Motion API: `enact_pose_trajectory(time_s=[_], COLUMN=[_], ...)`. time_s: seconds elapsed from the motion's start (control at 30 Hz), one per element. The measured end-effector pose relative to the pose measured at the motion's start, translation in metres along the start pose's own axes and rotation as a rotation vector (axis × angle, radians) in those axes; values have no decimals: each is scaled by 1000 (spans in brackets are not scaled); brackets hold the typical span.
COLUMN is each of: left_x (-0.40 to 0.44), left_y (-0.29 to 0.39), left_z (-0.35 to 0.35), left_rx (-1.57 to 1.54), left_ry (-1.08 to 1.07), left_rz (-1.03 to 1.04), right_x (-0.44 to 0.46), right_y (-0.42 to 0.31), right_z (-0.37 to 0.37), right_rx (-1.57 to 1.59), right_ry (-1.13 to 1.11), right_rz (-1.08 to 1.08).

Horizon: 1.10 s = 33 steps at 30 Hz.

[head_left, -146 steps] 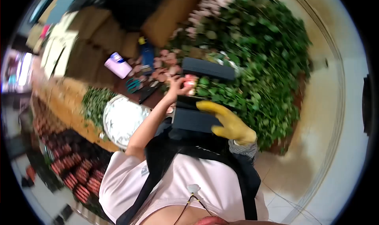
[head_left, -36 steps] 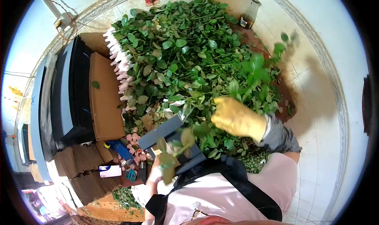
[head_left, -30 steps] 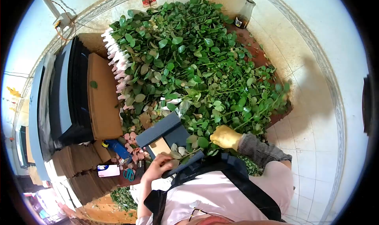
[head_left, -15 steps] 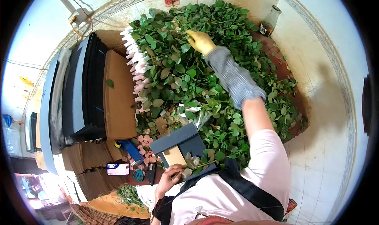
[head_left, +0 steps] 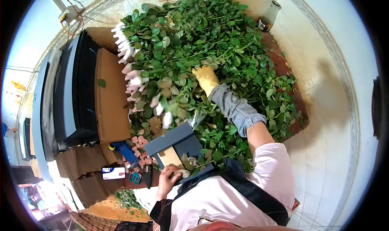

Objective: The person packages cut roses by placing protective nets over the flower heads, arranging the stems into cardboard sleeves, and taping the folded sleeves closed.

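Observation:
My right hand [head_left: 206,77], in a yellow glove with a grey checked sleeve, closes round leafy stems above the big pile of green stems [head_left: 202,40]. Blurred white and pink wrapped flower heads [head_left: 162,112] hang to its lower left. My bare left hand [head_left: 167,180] is at the near left of a dark grey open box [head_left: 172,137], its fingers closed on a pale wrapped flower head [head_left: 183,173]. A tan card [head_left: 170,158] lies inside the box, with leafy stems beside it.
Left of the pile stand brown cardboard sheets [head_left: 111,97] and dark boards [head_left: 81,89]. A phone [head_left: 113,173], teal scissors [head_left: 134,177], a blue tool [head_left: 125,150] and pink petals [head_left: 139,143] lie near the box. A glass vase [head_left: 269,17] stands at the back right.
My right hand has come back from the far part of the pile toward me, now with stems in its grip. My left hand stays at the box. The view has shifted slightly.

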<state>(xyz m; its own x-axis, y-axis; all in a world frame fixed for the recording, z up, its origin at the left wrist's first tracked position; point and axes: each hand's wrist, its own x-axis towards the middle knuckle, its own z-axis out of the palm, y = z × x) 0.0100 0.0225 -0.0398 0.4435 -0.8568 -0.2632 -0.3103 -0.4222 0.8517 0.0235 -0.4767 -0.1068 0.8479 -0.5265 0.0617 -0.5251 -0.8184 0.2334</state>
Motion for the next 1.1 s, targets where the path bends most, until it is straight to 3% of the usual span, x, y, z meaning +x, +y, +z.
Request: enact_pose_trajectory(time_s=[0.03, 0.07, 0.1, 0.13, 0.17, 0.2, 0.23, 0.33, 0.4, 0.43, 0.53, 0.57, 0.67, 0.73, 0.83, 0.9, 0.97, 1.1], left_x=[0, -1, -2, -4, -5, -6, -6, -5, -4, -2, -4, -3, -4, -5, -2, -6, -8, -9], left_y=[-3, -5, -1, -12, -18, -21, -23, -17, -19, -22, -28, -28, -23, -19, -39, -30, -25, -20], left_z=[0, 1, -2, -3, -5, -7, -13, -15, -12, -7, -2, -2, -4, -6, 4, 0, -1, -2], left_rx=[-34, -67, -91, -130, -333, -537, -471, -179, -147, -140, -139, -100, -91, -88, -83, -58, -73, -96], left_ry=[6, 10, -11, -55, -82, -108, -178, -226, -217, -147, -104, -107, -119, -96, -51, -16, 8, 48], left_rz=[37, 71, 22, -14, -3, 8, 4, 88, 132, 137, 92, 108, 48, 97, 195, 206, 194, 207], right_x=[6, 13, 5, 27, 49, 27, 4, -8, -4, -4, -34, -50, -39, -31, -48, -68, -79, -113], right_y=[3, 0, -1, 1, -6, -14, -23, -26, -26, -26, -47, -55, -47, -29, -30, -37, -26, 19], right_z=[17, 9, -36, -10, 1, -52, -111, -120, -79, -69, -109, -122, -75, -69, -133, -176, -183, -205], right_rx=[35, 71, 10, 84, 372, 298, 213, 168, 158, 226, 47, 36, 248, 456, 494, 319, 317, 447], right_ry=[89, -75, -75, 36, 4, 152, 302, 795, 28, 10, 153, 373, 654, 198, 606, 435, 556, 562], right_rz=[-7, 14, 38, 43, 95, 45, 7, -79, 59, 102, -15, -48, -354, -253, -402, -411, -402, -411])
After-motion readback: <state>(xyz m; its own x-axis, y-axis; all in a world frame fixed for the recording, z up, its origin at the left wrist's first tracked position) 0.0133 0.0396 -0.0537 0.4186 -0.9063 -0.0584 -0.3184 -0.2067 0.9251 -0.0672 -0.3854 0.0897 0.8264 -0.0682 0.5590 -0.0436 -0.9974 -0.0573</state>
